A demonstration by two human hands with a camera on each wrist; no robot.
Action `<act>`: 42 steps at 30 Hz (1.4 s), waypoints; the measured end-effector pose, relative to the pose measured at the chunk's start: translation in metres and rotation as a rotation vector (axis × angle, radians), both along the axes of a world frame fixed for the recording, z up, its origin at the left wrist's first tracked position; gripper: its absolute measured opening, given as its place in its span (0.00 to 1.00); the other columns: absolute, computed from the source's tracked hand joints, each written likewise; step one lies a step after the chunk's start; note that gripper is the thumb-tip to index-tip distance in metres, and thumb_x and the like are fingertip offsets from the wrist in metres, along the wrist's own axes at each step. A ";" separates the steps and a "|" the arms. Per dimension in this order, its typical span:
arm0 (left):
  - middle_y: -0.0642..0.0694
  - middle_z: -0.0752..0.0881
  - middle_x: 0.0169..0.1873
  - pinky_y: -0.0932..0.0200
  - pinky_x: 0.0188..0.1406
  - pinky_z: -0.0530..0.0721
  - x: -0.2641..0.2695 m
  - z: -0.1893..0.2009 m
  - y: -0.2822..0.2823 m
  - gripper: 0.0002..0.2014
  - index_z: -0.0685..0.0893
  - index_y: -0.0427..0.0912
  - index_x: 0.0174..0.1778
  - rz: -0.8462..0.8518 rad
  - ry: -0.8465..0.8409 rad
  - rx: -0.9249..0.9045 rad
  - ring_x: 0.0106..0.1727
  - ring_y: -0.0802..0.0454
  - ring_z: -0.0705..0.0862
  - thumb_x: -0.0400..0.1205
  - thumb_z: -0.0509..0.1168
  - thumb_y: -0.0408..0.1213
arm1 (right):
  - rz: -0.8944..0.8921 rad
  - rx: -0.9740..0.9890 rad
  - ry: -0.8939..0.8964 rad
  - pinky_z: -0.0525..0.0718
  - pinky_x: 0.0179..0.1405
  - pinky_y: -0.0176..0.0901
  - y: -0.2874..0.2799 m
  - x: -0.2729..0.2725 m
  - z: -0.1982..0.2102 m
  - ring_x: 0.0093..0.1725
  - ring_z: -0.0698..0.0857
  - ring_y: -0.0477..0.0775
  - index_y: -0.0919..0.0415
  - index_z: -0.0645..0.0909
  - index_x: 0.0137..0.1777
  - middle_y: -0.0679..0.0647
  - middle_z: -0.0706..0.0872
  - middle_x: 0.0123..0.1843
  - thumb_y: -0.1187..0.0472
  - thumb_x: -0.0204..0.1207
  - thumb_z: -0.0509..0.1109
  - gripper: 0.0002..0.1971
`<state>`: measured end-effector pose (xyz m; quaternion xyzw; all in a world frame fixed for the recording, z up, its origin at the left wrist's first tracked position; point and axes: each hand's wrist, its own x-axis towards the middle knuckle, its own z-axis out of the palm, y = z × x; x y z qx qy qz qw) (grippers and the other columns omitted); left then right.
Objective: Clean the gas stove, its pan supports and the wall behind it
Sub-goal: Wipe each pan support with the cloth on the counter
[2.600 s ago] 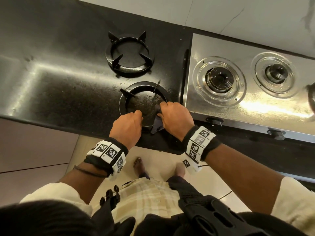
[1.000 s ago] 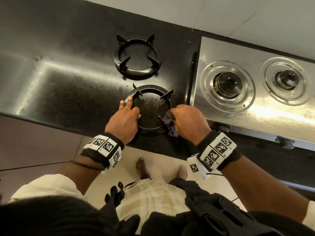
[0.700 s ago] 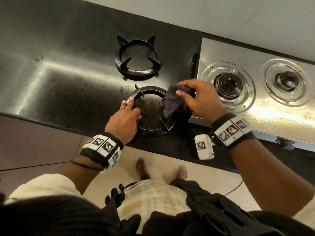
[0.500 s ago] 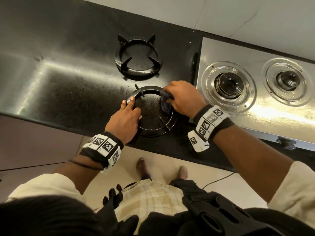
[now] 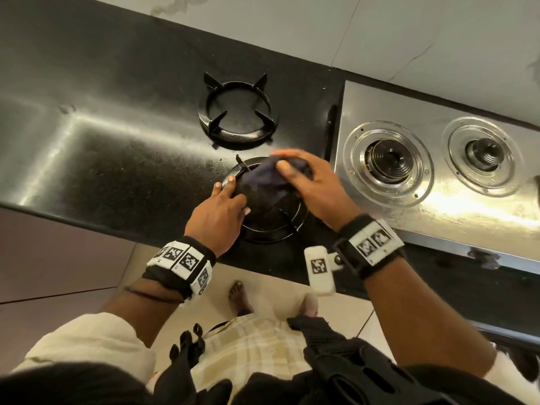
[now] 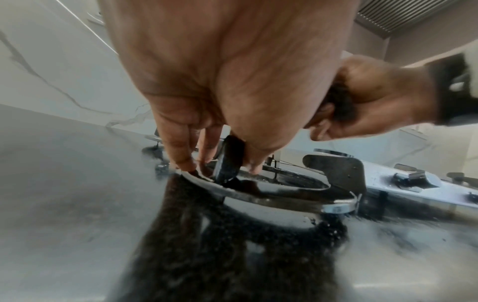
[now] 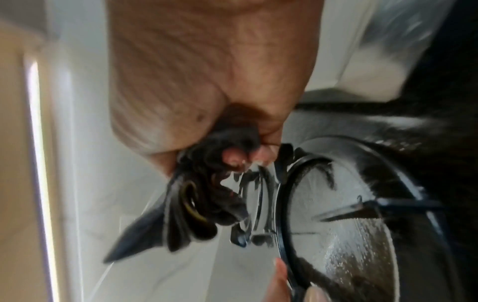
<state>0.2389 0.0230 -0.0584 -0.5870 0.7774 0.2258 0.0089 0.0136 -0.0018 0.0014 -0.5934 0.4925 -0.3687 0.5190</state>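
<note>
Two black pan supports sit on the dark counter. My left hand [image 5: 233,197] pinches a left prong [image 6: 229,157] of the near pan support [image 5: 273,229], fingers on one side and thumb on the other. My right hand [image 5: 292,171] grips a bunched dark cloth [image 5: 267,176] and holds it over the far part of that ring, blurred by motion. The right wrist view shows the cloth [image 7: 207,194] hanging from my curled fingers beside the ring [image 7: 284,204]. The far pan support [image 5: 236,112] stands untouched. The steel gas stove [image 5: 438,223] lies to the right, and behind it the pale wall [image 5: 380,30].
The stove's two burners [image 5: 388,159] [image 5: 485,154] are bare, without supports. Its knobs [image 5: 482,254] stick out at the front edge. The black counter [image 5: 102,147] stretches left, shiny and speckled. My feet and the tiled floor show below the counter edge.
My right hand lifted the cloth from the near-right prong, brought it to the ring's far right side, then moved it left across the far rim. My left hand kept its hold.
</note>
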 end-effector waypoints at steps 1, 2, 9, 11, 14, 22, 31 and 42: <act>0.36 0.71 0.85 0.38 0.65 0.87 0.002 0.002 0.001 0.10 0.84 0.45 0.59 0.010 0.001 -0.005 0.82 0.30 0.74 0.91 0.61 0.46 | -0.106 0.053 -0.065 0.87 0.64 0.49 0.009 -0.009 0.002 0.61 0.90 0.48 0.49 0.89 0.62 0.48 0.92 0.56 0.58 0.89 0.68 0.09; 0.37 0.69 0.86 0.39 0.66 0.86 0.004 0.002 0.002 0.11 0.84 0.45 0.55 0.009 0.012 -0.015 0.84 0.32 0.72 0.91 0.62 0.48 | -0.191 0.093 -0.092 0.87 0.57 0.46 0.017 -0.018 0.007 0.54 0.90 0.47 0.48 0.90 0.53 0.47 0.92 0.49 0.55 0.89 0.68 0.09; 0.43 0.66 0.89 0.38 0.75 0.82 0.019 0.001 0.001 0.12 0.86 0.43 0.53 -0.038 0.136 0.002 0.85 0.36 0.71 0.88 0.66 0.49 | 0.092 0.022 0.802 0.88 0.41 0.48 0.059 -0.054 0.001 0.36 0.85 0.40 0.45 0.88 0.44 0.42 0.87 0.34 0.35 0.82 0.70 0.16; 0.41 0.64 0.90 0.36 0.78 0.79 0.022 0.001 0.001 0.13 0.89 0.41 0.55 -0.069 0.137 -0.003 0.88 0.35 0.67 0.89 0.66 0.47 | 0.030 -0.021 0.924 0.90 0.44 0.48 0.066 -0.041 -0.011 0.39 0.85 0.40 0.44 0.89 0.50 0.41 0.88 0.38 0.34 0.81 0.69 0.16; 0.39 0.63 0.90 0.37 0.79 0.77 0.021 -0.001 0.002 0.14 0.90 0.39 0.55 -0.093 0.121 -0.016 0.88 0.32 0.66 0.90 0.64 0.45 | -0.015 -0.084 1.021 0.90 0.46 0.50 0.067 -0.024 -0.022 0.42 0.86 0.46 0.46 0.89 0.53 0.43 0.88 0.40 0.31 0.83 0.63 0.22; 0.40 0.66 0.88 0.33 0.67 0.87 0.018 0.003 0.013 0.10 0.81 0.42 0.45 -0.079 0.178 -0.110 0.87 0.27 0.65 0.90 0.62 0.41 | 0.053 -0.206 1.028 0.88 0.43 0.52 0.075 -0.002 -0.034 0.40 0.85 0.50 0.50 0.88 0.54 0.47 0.86 0.40 0.44 0.85 0.67 0.13; 0.42 0.70 0.86 0.38 0.58 0.91 0.002 0.066 0.013 0.10 0.73 0.50 0.42 -0.122 0.183 -0.301 0.84 0.27 0.70 0.89 0.64 0.38 | -0.053 -0.354 0.918 0.82 0.35 0.44 0.074 -0.022 0.001 0.34 0.82 0.47 0.50 0.86 0.47 0.45 0.83 0.35 0.47 0.84 0.69 0.10; 0.41 0.82 0.76 0.43 0.55 0.91 -0.179 0.134 -0.019 0.07 0.84 0.43 0.49 -0.293 0.274 -0.430 0.57 0.42 0.89 0.90 0.64 0.40 | -0.246 -0.370 0.979 0.80 0.39 0.37 0.084 -0.204 0.082 0.39 0.83 0.40 0.44 0.87 0.54 0.40 0.86 0.41 0.43 0.85 0.69 0.09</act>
